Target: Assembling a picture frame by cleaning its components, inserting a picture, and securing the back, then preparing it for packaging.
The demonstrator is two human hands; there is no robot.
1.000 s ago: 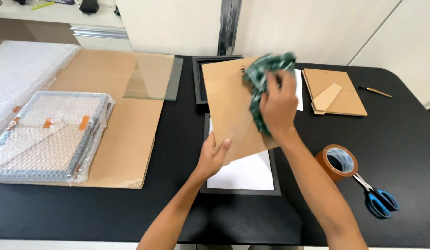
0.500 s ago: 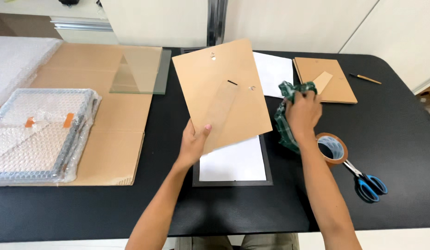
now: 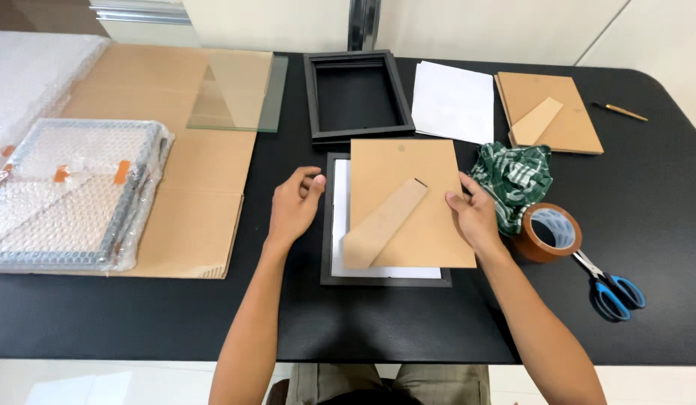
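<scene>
Here, at centre frame, the right hand point(image 3: 475, 217) pinches the backing board point(image 3: 430, 210) edge, squaring it over the black frame point(image 3: 327, 225); the left hand point(image 3: 294, 206), fingers loosely curled and holding nothing, steadies that frame's side.

- A bubble-wrapped package point(image 3: 67, 196) lies at the left on a flat sheet of brown cardboard point(image 3: 184, 196). It is a flat rectangle in clear wrap, held with small orange tape bits (a grey frame shows through).
- No labels, signs or screens show.
</scene>
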